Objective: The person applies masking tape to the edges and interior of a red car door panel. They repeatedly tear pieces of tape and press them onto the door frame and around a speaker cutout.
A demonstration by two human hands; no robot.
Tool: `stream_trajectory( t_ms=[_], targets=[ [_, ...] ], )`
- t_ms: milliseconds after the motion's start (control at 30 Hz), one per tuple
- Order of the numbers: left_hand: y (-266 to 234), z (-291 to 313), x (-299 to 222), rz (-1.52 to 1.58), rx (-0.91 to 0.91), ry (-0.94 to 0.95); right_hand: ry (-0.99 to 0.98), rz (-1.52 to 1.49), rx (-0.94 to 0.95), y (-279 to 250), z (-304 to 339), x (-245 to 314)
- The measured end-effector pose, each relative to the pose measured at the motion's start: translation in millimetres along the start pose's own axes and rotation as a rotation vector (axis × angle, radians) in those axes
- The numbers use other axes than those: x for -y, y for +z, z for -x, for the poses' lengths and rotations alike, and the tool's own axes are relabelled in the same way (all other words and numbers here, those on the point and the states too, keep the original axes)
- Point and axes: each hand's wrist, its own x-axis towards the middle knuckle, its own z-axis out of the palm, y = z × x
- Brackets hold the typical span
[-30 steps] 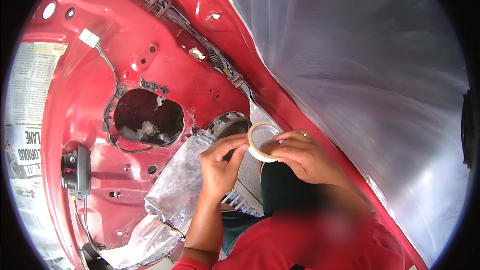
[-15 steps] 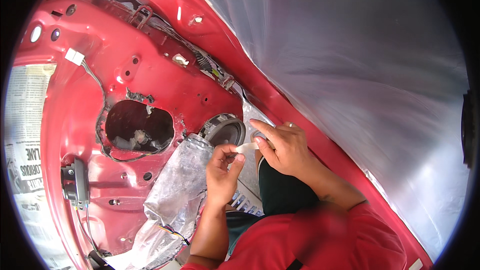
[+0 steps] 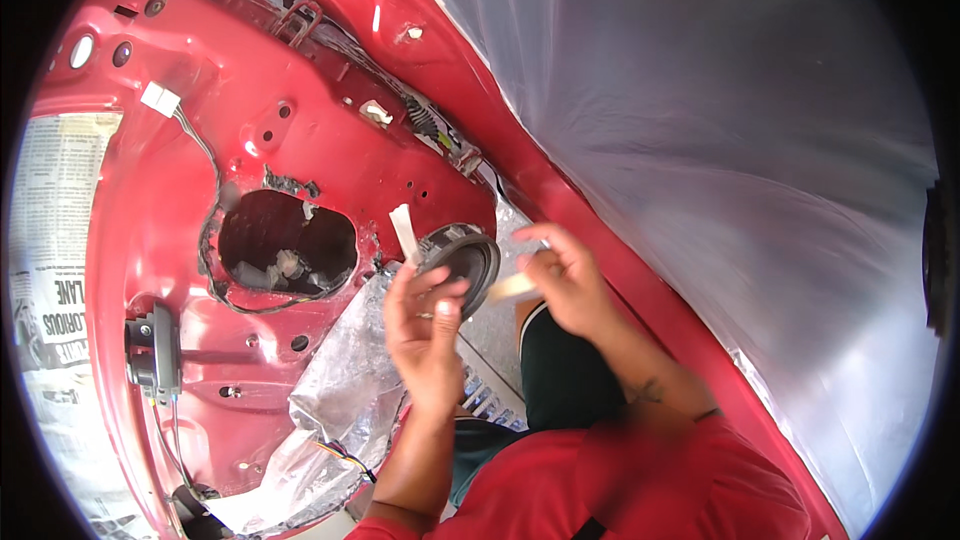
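Note:
My left hand (image 3: 422, 340) is raised in front of the red car door panel (image 3: 330, 155), its fingers closed on a short pale tape strip (image 3: 404, 230) that sticks up past the fingertips. Just beyond this hand sits a round black speaker (image 3: 478, 265) in the door, its lower left partly covered by the fingers. On the right, my right hand (image 3: 570, 285) is curled around a pale roll of tape (image 3: 514, 288), which motion blurs. A gap separates the two hands.
Left of the speaker, the door has a large ragged opening (image 3: 285, 245). Crumpled clear plastic film (image 3: 340, 380) hangs below it. A white connector (image 3: 160, 99), a black door handle unit (image 3: 153, 352) and newspaper (image 3: 60, 240) are further left. Grey plastic sheeting (image 3: 720, 140) covers the right side.
My hands have drawn apart from where they met at the tape. A separate strip now stands up from the left hand, while the roll stays with the right. The view has shifted slightly.

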Motion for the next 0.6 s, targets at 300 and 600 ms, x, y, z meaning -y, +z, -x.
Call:
stream_trajectory(
  t_ms=[300, 600],
  targets=[
    [3, -14, 17, 0.408, 0.109, -0.291, 0.119, -0.227, 0.214, 7, -46, 24],
    [10, -17, 13, 0.343, 0.176, -0.299, 0.051, -0.197, 0.259, 18, -77, 44]
  ],
)
